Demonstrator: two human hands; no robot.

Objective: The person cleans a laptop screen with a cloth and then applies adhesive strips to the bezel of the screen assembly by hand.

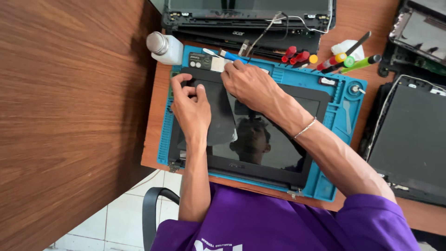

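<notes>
Left hand (191,108): fingers pinched on the far-left corner of the black rectangular laptop screen panel (260,139).
Right hand (251,83): fingertips pressed together on the panel's far edge, nearer the small white card (218,64).
Panel axis: runs left-right across the blue silicone repair mat (346,135).

Blue mat (344,106), black laptop screen (278,153)

Bright, sharp pic; glare on screen (260,139), slight edge distortion.

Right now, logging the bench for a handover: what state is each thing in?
Laptop screen panel: flat on blue mat, dark, unlit.
White bottle: upright, capped.
Screwdrivers: lying loose.
Left hand: pressing panel's edge.
Right hand: fingertips at panel's top edge.
</notes>
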